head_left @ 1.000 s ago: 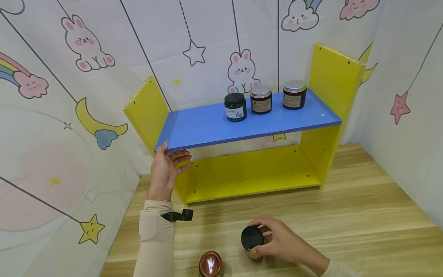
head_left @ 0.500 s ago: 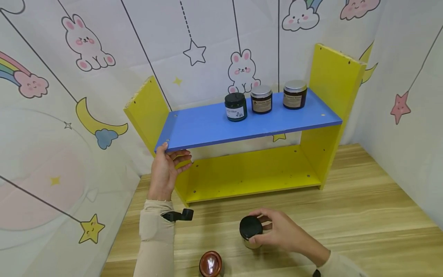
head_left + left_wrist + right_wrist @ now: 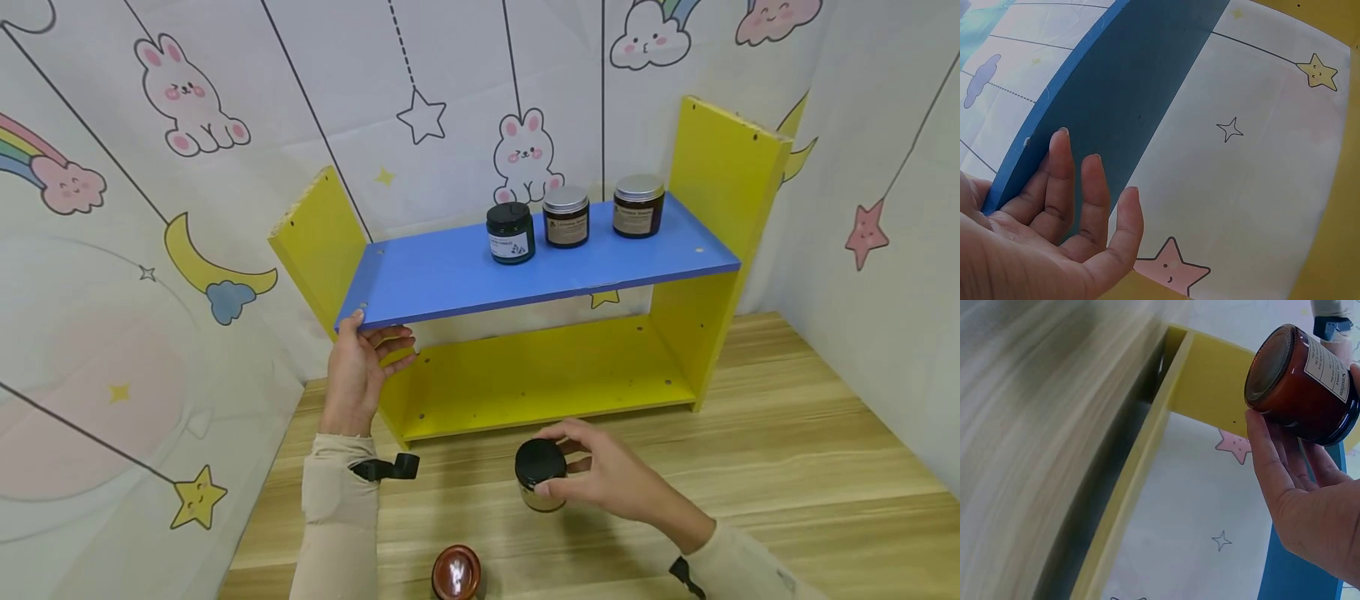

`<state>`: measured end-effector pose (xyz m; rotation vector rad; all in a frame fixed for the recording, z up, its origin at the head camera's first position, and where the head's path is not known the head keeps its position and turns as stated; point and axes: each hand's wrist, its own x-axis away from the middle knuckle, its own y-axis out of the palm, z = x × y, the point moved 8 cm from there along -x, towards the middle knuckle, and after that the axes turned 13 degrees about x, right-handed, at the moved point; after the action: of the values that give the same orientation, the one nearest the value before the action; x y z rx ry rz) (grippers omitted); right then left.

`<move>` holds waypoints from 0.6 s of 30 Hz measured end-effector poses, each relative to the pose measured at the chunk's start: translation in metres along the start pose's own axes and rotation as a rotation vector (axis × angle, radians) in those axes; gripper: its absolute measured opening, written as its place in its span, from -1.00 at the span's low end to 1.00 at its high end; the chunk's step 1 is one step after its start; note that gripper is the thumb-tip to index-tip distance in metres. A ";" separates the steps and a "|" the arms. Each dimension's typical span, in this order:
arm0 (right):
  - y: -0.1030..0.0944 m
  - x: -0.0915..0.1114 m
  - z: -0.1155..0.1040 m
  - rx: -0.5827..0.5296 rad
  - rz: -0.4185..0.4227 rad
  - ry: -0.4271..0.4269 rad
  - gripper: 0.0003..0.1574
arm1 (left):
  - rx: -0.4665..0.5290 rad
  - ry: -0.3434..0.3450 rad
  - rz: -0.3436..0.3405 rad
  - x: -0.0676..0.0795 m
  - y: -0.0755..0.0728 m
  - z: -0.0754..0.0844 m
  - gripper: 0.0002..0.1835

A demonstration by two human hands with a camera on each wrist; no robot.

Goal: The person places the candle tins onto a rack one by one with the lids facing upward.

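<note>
My right hand (image 3: 603, 475) grips an amber glass candle jar (image 3: 1310, 381) with a black lid and a pale label. The jar hangs above the wooden table, its base showing in the right wrist view. At the front left corner of the blue shelf board (image 3: 442, 283), my left hand (image 3: 358, 367) pinches the edge. Its thumb lies on top; the other fingers are loosely bent below, as the left wrist view (image 3: 1063, 231) shows. On the board stand a dark green jar (image 3: 510, 233) with a black lid and two brown jars (image 3: 567, 218) with silver lids.
Yellow side panels (image 3: 723, 175) rise above the board at both ends. Below it runs a yellow bottom shelf (image 3: 540, 379). A reddish-brown glass jar (image 3: 456, 572) stands on the wooden table (image 3: 810, 467) near the front. Printed cloth (image 3: 247, 100) hangs behind and at the sides.
My right hand has carried the black-lidded candle jar up and forward from the table toward the shelf unit. The left hand stays at the board's corner.
</note>
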<state>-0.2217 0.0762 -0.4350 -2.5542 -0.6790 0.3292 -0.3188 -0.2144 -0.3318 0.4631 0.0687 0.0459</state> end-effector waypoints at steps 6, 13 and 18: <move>-0.010 -0.008 -0.010 0.012 0.019 -0.025 -0.30 | 0.006 0.000 -0.001 0.000 0.000 0.000 -0.48; -0.022 -0.015 -0.027 -0.038 0.045 -0.043 -0.29 | 0.005 -0.003 -0.002 -0.001 0.000 0.000 -0.48; -0.030 -0.021 -0.037 -0.016 0.073 -0.070 -0.31 | 0.005 -0.005 0.003 -0.001 -0.001 0.000 -0.49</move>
<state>-0.2392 0.0739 -0.3862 -2.5974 -0.6172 0.4406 -0.3195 -0.2150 -0.3322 0.4685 0.0634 0.0480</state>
